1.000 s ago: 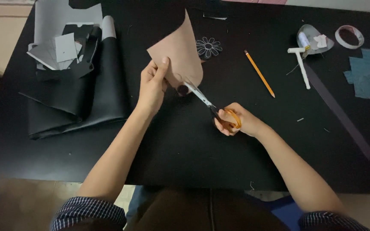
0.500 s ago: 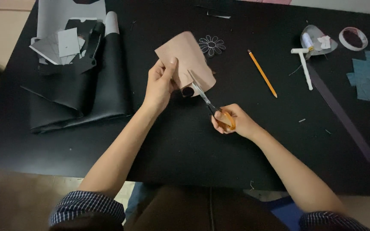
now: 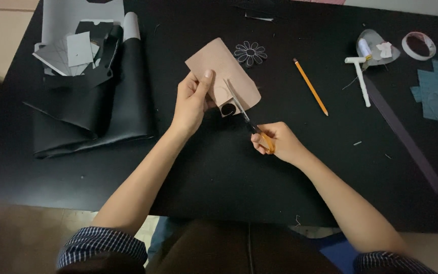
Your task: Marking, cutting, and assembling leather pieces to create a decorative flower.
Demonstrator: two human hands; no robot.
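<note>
— Since the earlier frame, what moved?
— Left hand (image 3: 192,99) tilted the tan sheet (image 3: 222,76) flatter, pinching its near edge.
— And the scissors (image 3: 247,119)?
— Right hand (image 3: 277,142) clasped their orange handles; blades ran away from that grip into the sheet.

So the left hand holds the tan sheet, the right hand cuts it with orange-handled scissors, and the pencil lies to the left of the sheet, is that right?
Not quite. In the head view the pencil lies to the right of the tan sheet, not the left. The left hand does hold it, and the right hand cuts with the orange-handled scissors.
</note>
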